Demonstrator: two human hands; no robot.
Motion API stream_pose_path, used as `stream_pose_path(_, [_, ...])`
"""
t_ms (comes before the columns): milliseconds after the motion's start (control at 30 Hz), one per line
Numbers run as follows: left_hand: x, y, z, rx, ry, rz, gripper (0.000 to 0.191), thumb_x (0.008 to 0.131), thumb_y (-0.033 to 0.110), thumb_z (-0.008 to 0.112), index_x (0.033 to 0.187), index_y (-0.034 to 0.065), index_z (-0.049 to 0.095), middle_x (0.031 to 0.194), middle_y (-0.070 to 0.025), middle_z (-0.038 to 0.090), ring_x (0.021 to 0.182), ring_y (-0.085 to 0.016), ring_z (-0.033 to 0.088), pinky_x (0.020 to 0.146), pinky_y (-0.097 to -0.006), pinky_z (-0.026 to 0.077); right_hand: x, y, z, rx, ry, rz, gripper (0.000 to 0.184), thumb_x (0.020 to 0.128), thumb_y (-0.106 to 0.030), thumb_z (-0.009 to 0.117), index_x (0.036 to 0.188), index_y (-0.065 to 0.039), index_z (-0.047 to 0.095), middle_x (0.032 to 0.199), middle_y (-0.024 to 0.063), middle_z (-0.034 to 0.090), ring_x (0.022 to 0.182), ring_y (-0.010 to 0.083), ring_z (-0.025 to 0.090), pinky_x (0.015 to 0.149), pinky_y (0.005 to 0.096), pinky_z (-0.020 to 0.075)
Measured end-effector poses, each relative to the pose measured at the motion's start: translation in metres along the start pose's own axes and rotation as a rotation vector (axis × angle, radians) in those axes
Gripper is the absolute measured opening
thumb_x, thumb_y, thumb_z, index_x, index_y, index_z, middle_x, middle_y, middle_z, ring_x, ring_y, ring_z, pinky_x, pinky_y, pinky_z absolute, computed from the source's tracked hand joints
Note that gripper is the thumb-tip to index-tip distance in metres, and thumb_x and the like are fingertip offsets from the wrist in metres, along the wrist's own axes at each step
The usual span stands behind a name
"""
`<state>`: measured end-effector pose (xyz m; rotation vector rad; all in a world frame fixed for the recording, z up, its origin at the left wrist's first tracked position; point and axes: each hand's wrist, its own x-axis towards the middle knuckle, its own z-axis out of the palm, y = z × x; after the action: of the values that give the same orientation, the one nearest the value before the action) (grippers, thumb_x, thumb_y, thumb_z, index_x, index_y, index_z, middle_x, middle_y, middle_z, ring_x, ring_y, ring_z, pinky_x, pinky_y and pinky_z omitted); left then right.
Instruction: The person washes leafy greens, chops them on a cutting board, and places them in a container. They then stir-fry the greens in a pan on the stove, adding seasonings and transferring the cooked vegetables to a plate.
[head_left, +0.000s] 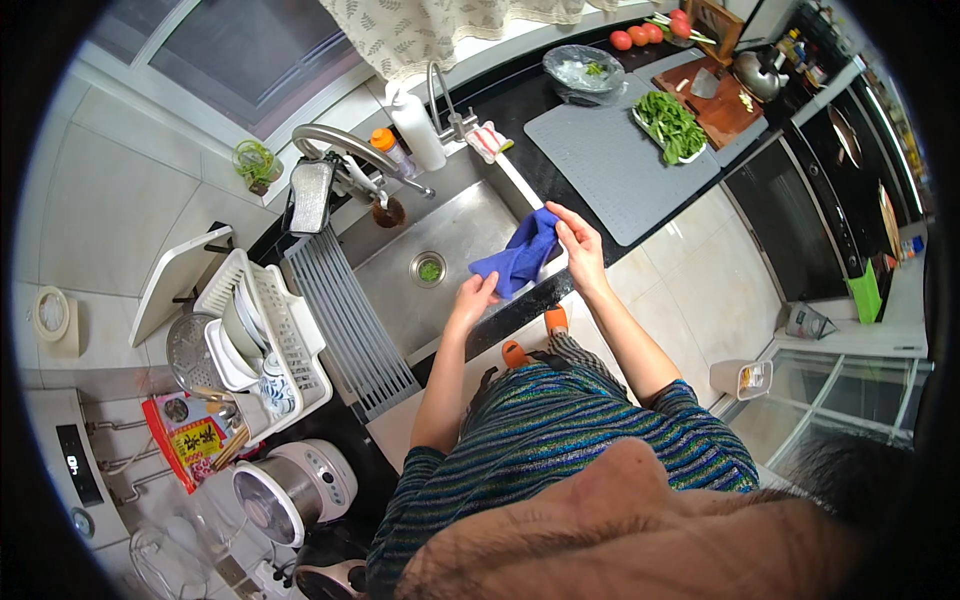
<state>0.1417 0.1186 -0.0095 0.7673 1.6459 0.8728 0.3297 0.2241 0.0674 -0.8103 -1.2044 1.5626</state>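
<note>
A crumpled blue cloth (521, 251) is stretched between my two hands over the right front edge of a stainless steel sink (480, 217). My left hand (474, 298) pinches its lower left corner between thumb and fingers. My right hand (581, 244) holds the upper right end, fingers extended along it. Green scraps lie in the sink's drain (427, 270). A curved metal faucet (360, 150) reaches over the basin from the back left.
A roll-up drying rack (349, 322) spans the sink's left side, beside a white dish rack (300, 352). On the right counter are a grey mat (600, 172), leafy greens (671, 126), a covered bowl (583, 71) and a wooden cutting board (720, 124). An electric pot (285, 499) stands lower left.
</note>
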Motion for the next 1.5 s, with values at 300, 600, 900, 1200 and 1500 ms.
stream_pose_path(300, [-0.009, 0.036, 0.005, 0.462, 0.204, 0.313, 0.020, 0.086, 0.016, 0.057, 0.101, 0.0016, 0.060, 0.096, -0.0162, 0.065, 0.088, -0.028, 0.064, 0.076, -0.0374, 0.049, -0.054, -0.045, 0.073, -0.402, -0.475, -0.284, 0.039, 0.084, -0.004, 0.058, 0.124, -0.005, 0.057, 0.107, 0.0141, 0.063, 0.098, 0.0263, 0.060, 0.087, 0.0332, 0.0467])
stream_pose_path(600, [-0.022, 0.045, 0.070, -0.274, -0.034, 0.369, 0.027, 0.089, 0.017, 0.054, 0.110, 0.0010, 0.054, 0.106, -0.0160, 0.061, 0.096, -0.027, 0.060, 0.083, -0.0367, 0.047, -0.030, -0.033, 0.024, -0.686, -0.579, -0.859, 0.015, 0.082, -0.014, 0.052, 0.073, -0.003, 0.057, 0.069, 0.0118, 0.057, 0.065, 0.0311, 0.054, 0.066, 0.0391, 0.0440])
stream_pose_path(900, [-0.006, 0.081, 0.141, -0.856, -0.278, 0.269, 0.034, 0.091, 0.018, 0.052, 0.120, 0.0003, 0.047, 0.116, -0.0159, 0.056, 0.104, -0.026, 0.057, 0.089, -0.0361, 0.045, -0.014, -0.037, -0.002, 0.156, 0.073, -0.312, 0.045, 0.101, -0.038, 0.034, 0.110, 0.001, 0.056, 0.122, 0.0100, 0.053, 0.113, 0.0187, 0.049, 0.098, 0.0318, 0.0359])
stream_pose_path(1200, [-0.009, 0.090, 0.186, -1.014, -0.416, 0.172, 0.042, 0.094, 0.020, 0.049, 0.130, -0.0004, 0.041, 0.126, -0.0158, 0.051, 0.112, -0.024, 0.053, 0.096, -0.0354, 0.043, -0.059, -0.034, -0.065, -0.373, -0.204, -0.378, 0.067, 0.098, -0.034, 0.039, 0.147, 0.001, 0.009, 0.154, 0.0178, 0.007, 0.143, 0.0272, 0.006, 0.115, 0.0371, 0.0078])
stream_pose_path(1500, [-0.009, 0.096, 0.195, -0.871, -0.532, 0.122, 0.047, 0.096, 0.021, 0.047, 0.137, -0.0008, 0.037, 0.132, -0.0158, 0.048, 0.118, -0.024, 0.051, 0.100, -0.0352, 0.042, -0.085, -0.038, -0.096, -0.160, -0.236, -0.063, 0.073, 0.098, -0.035, 0.041, 0.147, 0.003, 0.002, 0.150, 0.0179, 0.020, 0.139, 0.0286, 0.021, 0.113, 0.0343, 0.0159])
